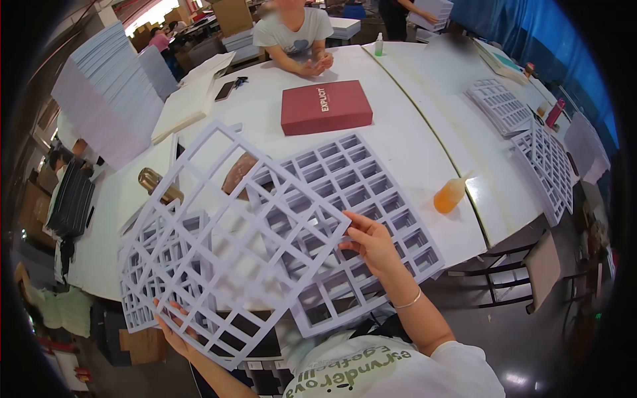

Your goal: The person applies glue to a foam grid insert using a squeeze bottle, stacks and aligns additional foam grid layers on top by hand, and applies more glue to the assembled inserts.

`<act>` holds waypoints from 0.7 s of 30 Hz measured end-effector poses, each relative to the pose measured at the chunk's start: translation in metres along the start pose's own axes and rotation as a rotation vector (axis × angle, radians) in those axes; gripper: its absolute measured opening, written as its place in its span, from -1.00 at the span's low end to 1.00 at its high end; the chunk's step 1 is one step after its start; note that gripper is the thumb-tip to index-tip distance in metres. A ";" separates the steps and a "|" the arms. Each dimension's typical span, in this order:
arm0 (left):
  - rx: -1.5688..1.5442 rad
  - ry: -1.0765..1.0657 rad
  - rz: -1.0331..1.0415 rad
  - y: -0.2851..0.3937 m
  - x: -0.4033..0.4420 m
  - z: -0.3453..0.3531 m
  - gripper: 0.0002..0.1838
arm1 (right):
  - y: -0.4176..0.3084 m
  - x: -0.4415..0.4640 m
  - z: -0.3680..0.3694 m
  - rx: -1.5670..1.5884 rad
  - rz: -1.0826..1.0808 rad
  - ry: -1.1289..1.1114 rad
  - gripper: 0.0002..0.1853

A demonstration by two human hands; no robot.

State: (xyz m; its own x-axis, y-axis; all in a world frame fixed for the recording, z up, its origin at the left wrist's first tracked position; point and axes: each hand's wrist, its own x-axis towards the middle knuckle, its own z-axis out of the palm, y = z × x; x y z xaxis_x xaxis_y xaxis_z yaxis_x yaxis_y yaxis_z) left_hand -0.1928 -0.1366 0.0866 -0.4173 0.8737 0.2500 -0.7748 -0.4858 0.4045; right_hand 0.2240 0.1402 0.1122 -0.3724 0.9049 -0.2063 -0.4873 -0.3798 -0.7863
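Note:
A pale lavender grid panel (247,230), with many square openings and larger ones at its far end, is held tilted above the table. Gripping its lower left edge is my left hand (174,330), fingers partly hidden behind the frame. My right hand (371,240) pinches the panel's right corner between thumb and fingers. Beneath and to the right lies a stack of similar grid panels (398,222), near my right forearm. More grid panels (142,292) lie under the held one at the left, partly covered by it.
A red box (325,106) lies beyond the panels, with a person (292,33) behind it. An orange bottle (450,195) stands at right, a gold flask (159,184) at left. Tall sheet stacks (106,93) rise at far left. A chair (541,268) is at lower right.

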 end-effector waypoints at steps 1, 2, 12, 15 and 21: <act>0.001 -0.003 0.000 0.000 0.001 -0.001 -0.50 | -0.001 -0.001 0.000 -0.002 0.002 0.003 -0.59; 0.000 -0.005 -0.008 0.000 0.001 -0.001 -0.49 | 0.000 -0.002 -0.001 -0.013 -0.009 -0.003 -0.59; 0.343 0.486 0.235 -0.014 -0.002 0.013 -0.52 | 0.001 -0.007 0.004 -0.112 -0.028 0.082 -0.62; 0.325 0.460 0.294 -0.019 0.002 0.022 -0.54 | -0.003 -0.013 0.009 -0.179 -0.065 0.135 -0.71; 0.265 0.428 0.346 -0.020 -0.003 0.019 -0.51 | 0.002 -0.010 0.004 -0.219 -0.063 0.115 -0.77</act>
State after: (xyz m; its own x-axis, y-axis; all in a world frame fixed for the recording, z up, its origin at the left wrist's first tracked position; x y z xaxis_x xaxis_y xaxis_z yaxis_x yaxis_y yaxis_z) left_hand -0.1667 -0.1298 0.0944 -0.8202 0.5697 0.0522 -0.4385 -0.6846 0.5822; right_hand 0.2238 0.1298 0.1147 -0.2485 0.9461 -0.2078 -0.3191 -0.2825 -0.9046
